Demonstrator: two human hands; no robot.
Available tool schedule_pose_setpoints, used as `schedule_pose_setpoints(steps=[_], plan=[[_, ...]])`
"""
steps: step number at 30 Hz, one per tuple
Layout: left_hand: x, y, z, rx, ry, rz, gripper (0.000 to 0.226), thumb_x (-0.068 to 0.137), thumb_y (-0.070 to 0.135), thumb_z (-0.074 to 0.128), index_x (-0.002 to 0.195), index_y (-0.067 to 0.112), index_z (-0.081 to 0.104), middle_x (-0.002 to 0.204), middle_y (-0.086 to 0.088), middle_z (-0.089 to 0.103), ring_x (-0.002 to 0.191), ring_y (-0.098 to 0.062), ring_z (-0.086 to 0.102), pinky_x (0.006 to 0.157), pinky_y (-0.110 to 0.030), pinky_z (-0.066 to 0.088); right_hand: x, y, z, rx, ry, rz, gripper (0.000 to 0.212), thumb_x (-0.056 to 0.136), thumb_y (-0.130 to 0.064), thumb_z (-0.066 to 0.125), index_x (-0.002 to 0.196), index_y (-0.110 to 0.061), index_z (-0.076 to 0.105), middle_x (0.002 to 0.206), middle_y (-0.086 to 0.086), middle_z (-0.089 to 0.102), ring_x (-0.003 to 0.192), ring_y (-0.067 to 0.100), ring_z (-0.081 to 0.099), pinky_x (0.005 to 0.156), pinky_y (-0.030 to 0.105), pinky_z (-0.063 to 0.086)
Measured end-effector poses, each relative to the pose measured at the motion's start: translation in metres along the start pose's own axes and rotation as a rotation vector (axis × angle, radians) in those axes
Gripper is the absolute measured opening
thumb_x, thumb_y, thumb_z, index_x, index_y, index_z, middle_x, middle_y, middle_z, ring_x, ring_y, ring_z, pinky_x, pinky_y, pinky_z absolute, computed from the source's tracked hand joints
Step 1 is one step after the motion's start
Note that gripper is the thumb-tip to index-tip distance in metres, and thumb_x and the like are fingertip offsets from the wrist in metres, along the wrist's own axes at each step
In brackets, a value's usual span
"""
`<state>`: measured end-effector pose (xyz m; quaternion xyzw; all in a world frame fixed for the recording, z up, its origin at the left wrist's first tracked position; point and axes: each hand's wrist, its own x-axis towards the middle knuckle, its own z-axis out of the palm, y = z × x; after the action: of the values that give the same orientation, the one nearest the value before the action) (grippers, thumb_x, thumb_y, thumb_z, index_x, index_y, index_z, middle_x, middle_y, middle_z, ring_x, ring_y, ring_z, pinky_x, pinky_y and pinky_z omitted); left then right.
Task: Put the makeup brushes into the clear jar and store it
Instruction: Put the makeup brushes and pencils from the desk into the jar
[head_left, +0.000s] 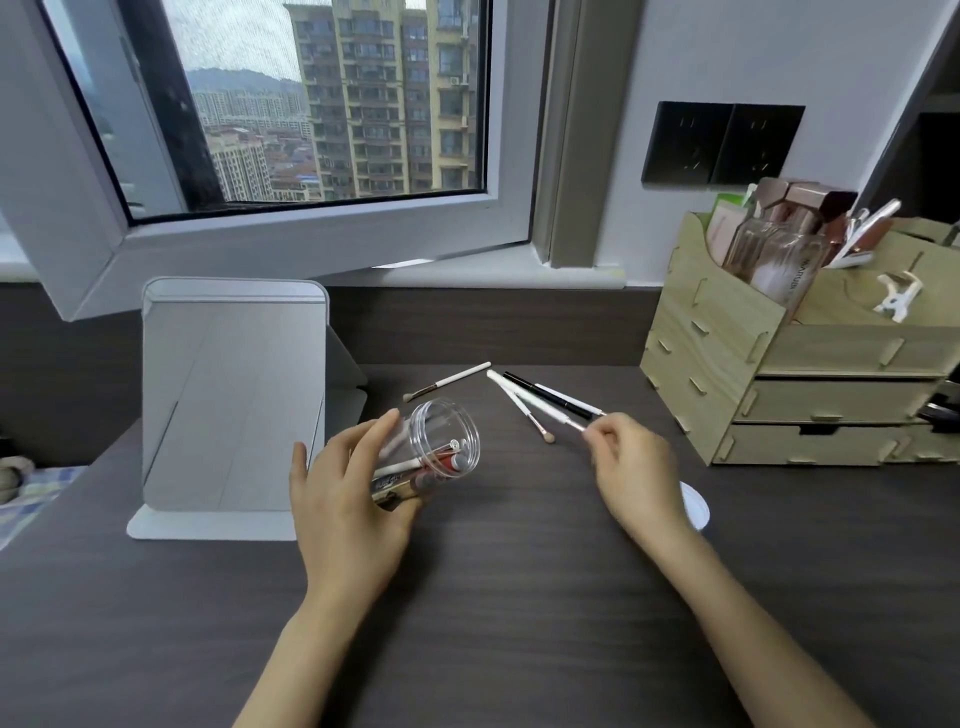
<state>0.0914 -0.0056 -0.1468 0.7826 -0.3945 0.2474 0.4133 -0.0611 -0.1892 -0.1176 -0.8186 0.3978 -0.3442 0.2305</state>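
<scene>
My left hand (347, 488) holds the clear jar (434, 447) tilted, its open mouth facing right and away from me. Several brushes and a red-tipped item lie inside it. My right hand (631, 462) pinches the brush end of a white-handled brush (530, 402), which lies on the dark desk. Close beside it lie a black-handled brush (545, 395), another white one (569, 401) and a thin white one with a tan tip (524, 415). A separate white brush (452, 382) lies farther left, behind the jar.
A standing mirror (234, 395) is left of the jar. A wooden organiser with drawers (779, 374), holding bottles and tubes on top, stands at the right. A white round lid (696, 504) lies behind my right wrist. The open window frame (311, 244) overhangs the desk's back.
</scene>
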Motion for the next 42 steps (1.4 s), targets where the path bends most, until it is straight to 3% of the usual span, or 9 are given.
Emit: schedule_pose_setpoints(steps=[4, 15, 20, 23, 28, 32, 35, 39, 42], plan=[[0.001, -0.001, -0.001, 0.003, -0.003, -0.019, 0.081, 0.053, 0.013, 0.087, 0.126, 0.022, 0.052, 0.109, -0.008, 0.061, 0.101, -0.016, 0.047, 0.108, -0.057, 0.022, -0.024, -0.016, -0.052, 0.426, -0.07, -0.065, 0.014, 0.086, -0.009, 0.06, 0.076, -0.015, 0.067, 0.06, 0.004, 0.056, 0.056, 0.008, 0.049, 0.053, 0.014, 0.037], [-0.004, 0.006, 0.0, 0.0, -0.151, 0.127, 0.082, 0.054, 0.015, 0.083, 0.129, 0.028, 0.053, 0.122, 0.006, 0.059, 0.105, -0.015, 0.058, 0.107, -0.058, 0.024, -0.038, -0.048, -0.004, 0.244, -0.076, -0.259, 0.025, 0.07, -0.02, 0.079, 0.064, -0.014, 0.056, 0.049, -0.007, 0.045, 0.052, 0.007, 0.045, 0.049, 0.011, 0.032], [-0.003, 0.006, -0.002, -0.055, -0.079, 0.078, 0.081, 0.055, 0.021, 0.08, 0.128, 0.032, 0.046, 0.114, 0.006, 0.059, 0.103, -0.01, 0.051, 0.109, -0.058, 0.023, -0.032, -0.051, 0.003, 0.358, -0.246, -0.395, 0.014, 0.084, -0.02, 0.062, 0.076, -0.016, 0.072, 0.063, -0.006, 0.061, 0.06, 0.002, 0.051, 0.061, 0.014, 0.036], [0.001, 0.006, -0.006, -0.124, -0.02, -0.04, 0.082, 0.052, 0.023, 0.086, 0.125, 0.03, 0.049, 0.105, 0.004, 0.06, 0.095, -0.009, 0.048, 0.097, -0.063, 0.036, -0.01, -0.05, 0.01, 0.543, -0.096, -0.256, 0.021, 0.091, -0.013, 0.054, 0.081, -0.011, 0.072, 0.061, -0.004, 0.059, 0.06, 0.001, 0.053, 0.058, 0.01, 0.037], [0.003, 0.001, -0.013, -0.319, 0.079, -0.249, 0.086, 0.051, 0.02, 0.089, 0.121, 0.047, 0.046, 0.103, 0.042, 0.048, 0.106, -0.008, 0.051, 0.088, -0.03, 0.042, 0.031, -0.047, 0.089, 0.054, -0.33, -0.522, 0.027, 0.088, -0.008, 0.05, 0.11, -0.01, 0.066, 0.113, 0.008, 0.069, 0.104, 0.028, 0.059, 0.091, 0.033, 0.044], [0.004, -0.004, -0.013, -0.386, 0.153, -0.321, 0.088, 0.052, 0.021, 0.088, 0.117, 0.056, 0.041, 0.108, 0.03, 0.052, 0.106, -0.004, 0.051, 0.087, -0.024, 0.038, 0.04, -0.064, 0.134, -0.24, -0.491, -0.71, 0.048, 0.086, 0.0, 0.045, 0.13, -0.018, 0.049, 0.14, 0.003, 0.049, 0.13, 0.025, 0.037, 0.102, 0.04, 0.032], [0.005, -0.004, -0.013, -0.424, 0.178, -0.332, 0.086, 0.053, 0.023, 0.088, 0.11, 0.065, 0.039, 0.11, 0.028, 0.053, 0.105, 0.003, 0.05, 0.086, -0.016, 0.035, 0.042, -0.069, 0.146, -0.366, -0.495, -0.883, 0.036, 0.083, -0.001, 0.05, 0.115, -0.016, 0.059, 0.121, 0.005, 0.062, 0.115, 0.029, 0.047, 0.084, 0.039, 0.032], [0.004, -0.004, -0.013, -0.453, 0.192, -0.335, 0.084, 0.054, 0.023, 0.088, 0.105, 0.068, 0.04, 0.111, 0.029, 0.053, 0.106, 0.01, 0.048, 0.086, -0.013, 0.033, 0.044, -0.054, 0.139, -0.606, -0.316, -0.975, 0.018, 0.059, -0.022, 0.081, 0.059, -0.024, 0.064, 0.064, -0.009, 0.062, 0.069, 0.017, 0.059, 0.056, 0.025, 0.037], [0.003, -0.004, -0.012, -0.442, 0.195, -0.325, 0.085, 0.054, 0.022, 0.088, 0.104, 0.07, 0.038, 0.11, 0.03, 0.052, 0.107, 0.006, 0.048, 0.086, -0.013, 0.032, 0.039, -0.036, 0.117, -0.523, -0.299, -0.88, 0.01, 0.071, -0.026, 0.076, 0.068, -0.02, 0.068, 0.071, -0.001, 0.063, 0.076, 0.022, 0.059, 0.061, 0.026, 0.047]])
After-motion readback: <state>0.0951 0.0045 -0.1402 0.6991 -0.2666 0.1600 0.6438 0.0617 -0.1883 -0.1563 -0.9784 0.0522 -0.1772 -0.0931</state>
